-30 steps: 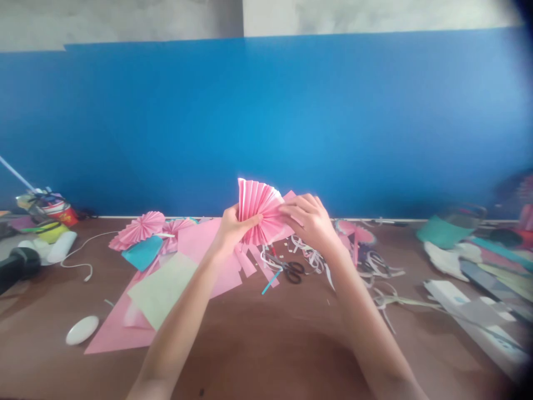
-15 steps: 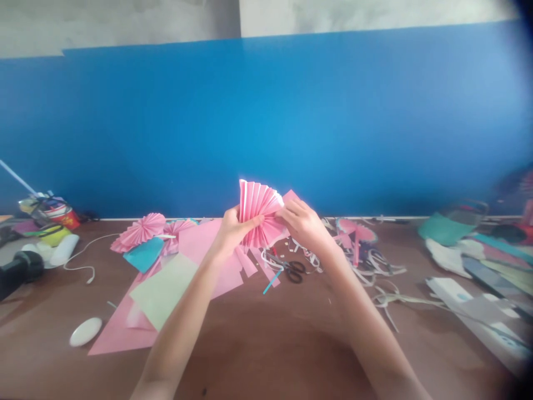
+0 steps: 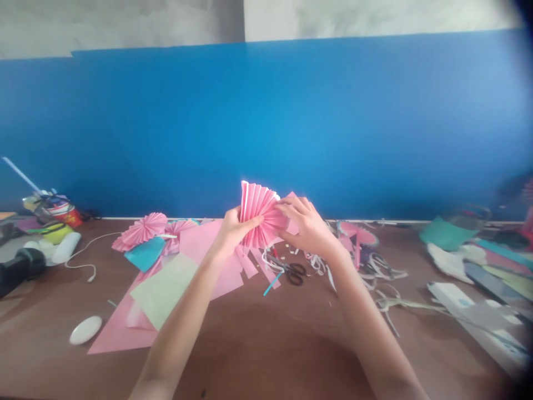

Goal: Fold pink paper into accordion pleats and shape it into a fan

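A pleated pink paper fan [image 3: 258,208] with white-edged folds is held up above the table, its pleats spread round. My left hand [image 3: 231,232] is closed on its left side, the thumb pressed across the middle. At the fan's right edge is my right hand [image 3: 307,226], fingers stretched and thumb apart, with the fingertips against or very near the pleats. Exactly how they touch is hard to see. Below the fan lie dark-handled scissors [image 3: 296,273], a thin blue paper strip [image 3: 272,283] and cut pink paper strips [image 3: 249,263].
Left of my arms lie pink pleated rosettes [image 3: 145,229], a teal paper piece [image 3: 144,254], a pale green sheet [image 3: 164,289] and a white oval object [image 3: 85,330]. White strips [image 3: 385,266] are tangled on the right, near a white power strip [image 3: 470,316]. A blue wall [image 3: 266,122] stands behind.
My right hand has loosened from its pinch on the fan's right edge, and its fingers and thumb have spread apart. The left hand keeps its hold. The view has shifted slightly.
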### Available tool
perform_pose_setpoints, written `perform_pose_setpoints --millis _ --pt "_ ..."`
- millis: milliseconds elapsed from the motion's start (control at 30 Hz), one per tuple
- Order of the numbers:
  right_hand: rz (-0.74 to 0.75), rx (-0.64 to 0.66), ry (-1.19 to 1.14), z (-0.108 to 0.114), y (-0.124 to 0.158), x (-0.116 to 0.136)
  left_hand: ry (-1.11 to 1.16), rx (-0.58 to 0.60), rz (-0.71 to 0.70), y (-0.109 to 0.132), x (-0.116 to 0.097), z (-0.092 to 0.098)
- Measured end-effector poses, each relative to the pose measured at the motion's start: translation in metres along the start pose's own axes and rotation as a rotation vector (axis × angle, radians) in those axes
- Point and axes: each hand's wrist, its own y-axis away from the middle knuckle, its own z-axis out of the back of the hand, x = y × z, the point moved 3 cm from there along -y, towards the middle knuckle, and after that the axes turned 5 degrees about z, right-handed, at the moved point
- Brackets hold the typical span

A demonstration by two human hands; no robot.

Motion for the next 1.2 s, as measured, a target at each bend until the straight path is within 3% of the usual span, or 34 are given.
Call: perform_pose_setpoints --millis 267,533,800,1200 --pt "0.017 -0.025 -0.057 0.004 0.002 -0.005 0.029 0.036 0.045 0.003 -0.004 -0.001" --pt "0.058 -0.062 0.077 0.003 0.001 -0.001 0.080 0.006 0.087 -0.001 0.002 0.003" --pt "0.122 -0.120 0.195 -0.002 0.002 0.000 0.143 0.087 0.081 -0.002 0.003 0.000" --pt "0.118 -0.091 0.219 -0.015 0.001 0.001 0.168 0.189 0.024 -0.003 0.010 -0.008"
